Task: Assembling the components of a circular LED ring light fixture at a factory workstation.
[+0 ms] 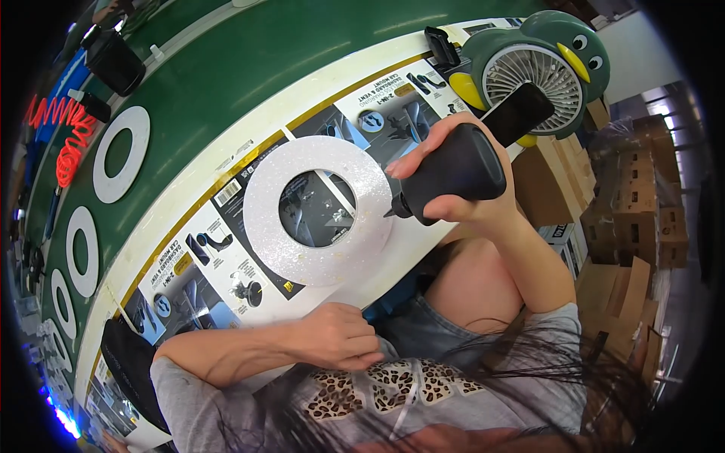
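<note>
My right hand (464,170) is wrapped round a black squeeze bottle (472,166) with a narrow pointed nozzle. The bottle is tilted, its tip pointing left and down at the right edge of a white flat ring (268,234). Whether the tip touches the ring, I cannot tell. The ring has a shiny, wet-looking surface with small specks. It lies on printed product packaging (234,279), which shows through its round hole. My left hand (340,337) is a loose fist close to my body, below the ring and apart from it, with nothing showing in it.
Similar white rings (121,154) lie in a row on the green surface (181,90) beyond the white table edge. A green bird-shaped fan (532,83) and a dark phone (521,113) stand at upper right. Cardboard boxes (634,200) fill the right; a red coiled hose (66,151) hangs left.
</note>
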The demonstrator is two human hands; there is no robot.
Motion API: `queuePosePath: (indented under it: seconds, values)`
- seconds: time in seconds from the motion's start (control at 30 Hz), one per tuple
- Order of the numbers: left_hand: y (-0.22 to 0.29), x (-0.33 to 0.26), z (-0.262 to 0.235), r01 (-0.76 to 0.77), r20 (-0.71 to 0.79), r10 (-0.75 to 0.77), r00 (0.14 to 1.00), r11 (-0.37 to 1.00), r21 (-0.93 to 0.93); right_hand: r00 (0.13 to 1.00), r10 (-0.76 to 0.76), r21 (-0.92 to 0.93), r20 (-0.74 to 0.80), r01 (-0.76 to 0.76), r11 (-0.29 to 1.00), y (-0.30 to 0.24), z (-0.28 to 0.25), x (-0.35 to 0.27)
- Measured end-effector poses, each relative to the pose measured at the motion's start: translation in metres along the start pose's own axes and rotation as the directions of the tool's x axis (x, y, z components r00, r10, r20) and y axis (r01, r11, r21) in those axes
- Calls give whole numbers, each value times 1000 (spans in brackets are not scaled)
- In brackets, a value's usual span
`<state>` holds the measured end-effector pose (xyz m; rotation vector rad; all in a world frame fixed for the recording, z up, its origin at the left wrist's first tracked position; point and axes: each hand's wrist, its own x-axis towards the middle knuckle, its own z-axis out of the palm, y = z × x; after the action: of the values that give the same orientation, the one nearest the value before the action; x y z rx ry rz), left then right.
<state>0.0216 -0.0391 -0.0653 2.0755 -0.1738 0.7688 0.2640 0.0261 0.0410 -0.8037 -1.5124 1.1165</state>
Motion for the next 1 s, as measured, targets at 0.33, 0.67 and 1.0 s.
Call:
queuePosePath:
  seconds: [0.33,0.67,1.0]
  values:
    - [-1,-3,6,58,-76,-60,995,998,-34,985,170,100,-24,-167,981,0,0,-9]
    - [-3,-2,2,53,10,-53,999,998,-17,949,311,-254,-44,-312,915,-19,1,-19]
    - [-5,-7,11,67,-87,-70,994,997,-36,970,217,-174,-112,-234,957,-5,-4,-26]
